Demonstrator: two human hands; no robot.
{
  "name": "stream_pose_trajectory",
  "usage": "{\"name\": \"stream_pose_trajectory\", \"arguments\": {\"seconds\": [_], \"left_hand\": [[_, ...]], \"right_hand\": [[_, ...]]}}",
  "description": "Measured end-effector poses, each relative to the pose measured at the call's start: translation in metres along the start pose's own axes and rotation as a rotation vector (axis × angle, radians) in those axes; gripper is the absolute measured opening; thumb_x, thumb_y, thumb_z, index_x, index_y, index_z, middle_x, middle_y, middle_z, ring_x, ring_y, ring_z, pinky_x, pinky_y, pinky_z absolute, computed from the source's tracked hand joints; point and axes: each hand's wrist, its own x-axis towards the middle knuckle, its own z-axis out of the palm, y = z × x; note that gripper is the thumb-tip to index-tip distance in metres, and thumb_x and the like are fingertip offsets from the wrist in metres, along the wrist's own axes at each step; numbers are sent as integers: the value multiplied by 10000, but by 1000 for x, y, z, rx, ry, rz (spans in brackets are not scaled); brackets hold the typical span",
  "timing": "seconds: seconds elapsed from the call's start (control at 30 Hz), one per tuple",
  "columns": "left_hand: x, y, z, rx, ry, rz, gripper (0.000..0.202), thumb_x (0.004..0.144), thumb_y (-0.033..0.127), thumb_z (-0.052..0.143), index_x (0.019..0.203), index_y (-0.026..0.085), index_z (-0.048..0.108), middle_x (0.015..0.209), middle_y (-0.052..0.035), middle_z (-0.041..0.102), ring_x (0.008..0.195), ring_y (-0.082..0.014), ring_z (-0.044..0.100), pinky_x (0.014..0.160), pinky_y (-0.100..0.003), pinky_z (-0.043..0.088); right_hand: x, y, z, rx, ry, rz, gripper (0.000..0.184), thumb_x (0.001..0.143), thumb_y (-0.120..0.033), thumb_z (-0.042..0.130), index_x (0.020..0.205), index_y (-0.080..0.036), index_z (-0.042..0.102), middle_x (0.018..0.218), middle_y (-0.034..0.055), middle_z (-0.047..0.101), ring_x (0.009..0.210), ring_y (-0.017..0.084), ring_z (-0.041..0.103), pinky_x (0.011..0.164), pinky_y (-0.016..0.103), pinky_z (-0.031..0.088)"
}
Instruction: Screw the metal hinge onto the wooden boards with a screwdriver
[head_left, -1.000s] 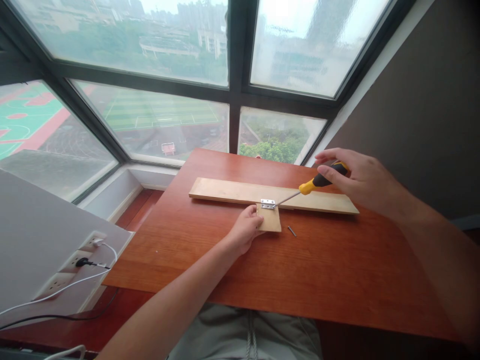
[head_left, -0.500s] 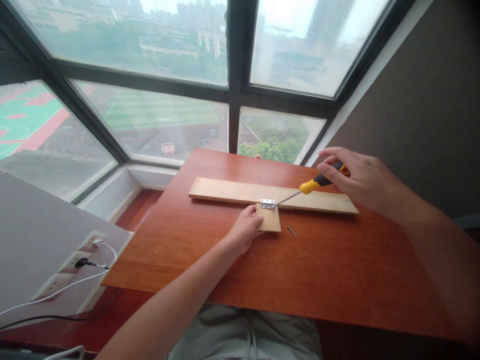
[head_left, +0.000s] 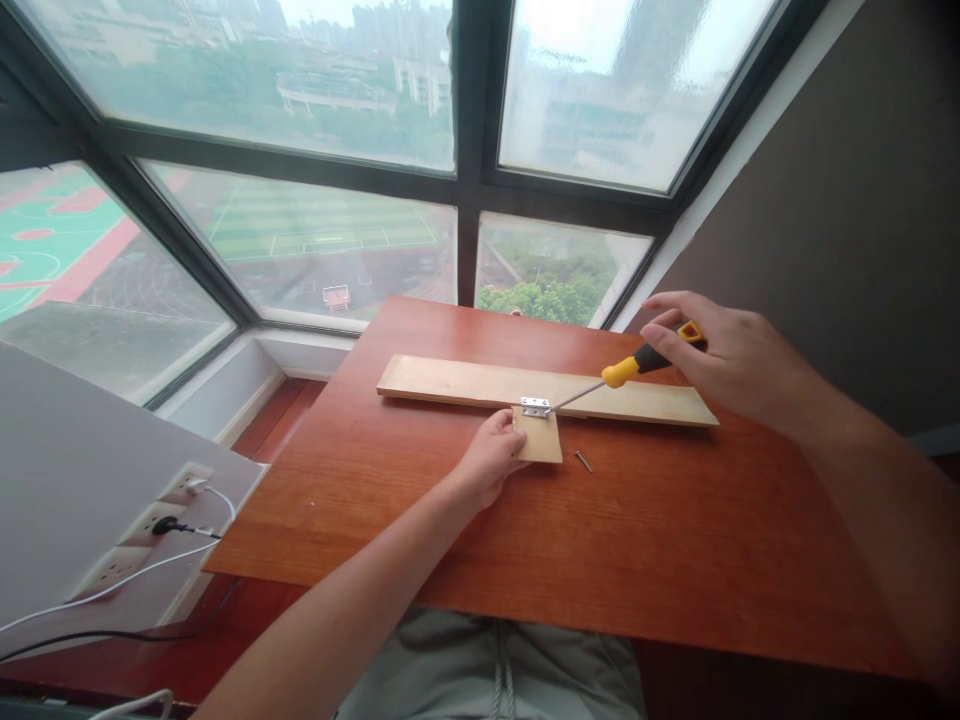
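A long pale wooden plank [head_left: 465,382] lies across the reddish table [head_left: 525,540]. A small wooden block [head_left: 541,440] butts against its near edge, joined by a small metal hinge [head_left: 535,407]. My left hand [head_left: 491,458] is closed on the block's left side, pressing it in place. My right hand [head_left: 724,355] grips the yellow and black handle of a screwdriver [head_left: 634,366]; its shaft slants down left and the tip rests on the hinge. A loose dark screw [head_left: 583,461] lies on the table just right of the block.
Large windows [head_left: 315,240] rise behind the table's far edge, and a brown wall [head_left: 847,200] stands on the right. At the lower left a white surface holds a power strip [head_left: 150,520] with plugged-in cables.
My right hand's fingers have shifted slightly on the screwdriver handle, with the tip staying on the hinge. The left hand and the wood have not moved.
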Motion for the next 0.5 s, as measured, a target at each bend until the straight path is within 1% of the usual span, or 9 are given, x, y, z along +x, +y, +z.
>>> {"name": "stream_pose_trajectory", "arguments": {"seconds": [0.03,0.1,0.2,0.27,0.33,0.4,0.5], "left_hand": [[0,0,0,2,-2,1,305,714,52,600,997,164,588,1039,-110,707,907,-210,691,733,-305,582],[0,0,0,6,-5,2,311,712,53,600,1002,164,585,1041,-112,709,913,-214,693,726,-298,581],[-1,1,1,8,-3,-3,303,715,44,585,994,160,580,1044,-114,708,908,-210,694,712,-286,581],[-1,2,1,10,0,-6,296,719,36,572,989,157,580,1051,-115,706,903,-204,692,708,-278,579],[0,2,1,14,2,-10,298,725,31,560,994,156,578,1059,-115,704,904,-201,691,703,-273,577],[0,2,1,14,1,-14,304,729,29,553,1005,156,575,1064,-115,704,907,-204,693,705,-277,576],[0,1,1,7,-5,-9,308,730,33,555,1011,157,572,1064,-115,704,908,-209,694,714,-288,576]], "right_hand": [[0,-1,0,-20,2,11,408,914,-515,453,1212,-279,600,1040,82,734,874,323,668,770,473,485],[0,-2,0,-19,2,7,380,897,-467,484,1208,-284,606,1028,73,739,855,313,675,762,462,491],[-2,-1,-3,77,-2,-48,411,814,-359,576,1219,-293,594,1141,53,710,948,286,674,820,436,514],[-4,0,-4,162,-29,-100,464,774,-329,610,1237,-306,577,1226,38,674,1030,275,660,885,422,516],[-4,2,-4,203,-59,-128,485,780,-351,623,1260,-318,559,1276,31,648,1072,276,649,912,415,514],[-4,2,-2,175,-55,-110,475,818,-417,611,1277,-314,550,1277,42,649,1066,288,649,871,414,524],[-2,1,1,33,3,-35,464,887,-540,517,1266,-279,573,1152,76,704,952,308,673,761,418,513]]}}
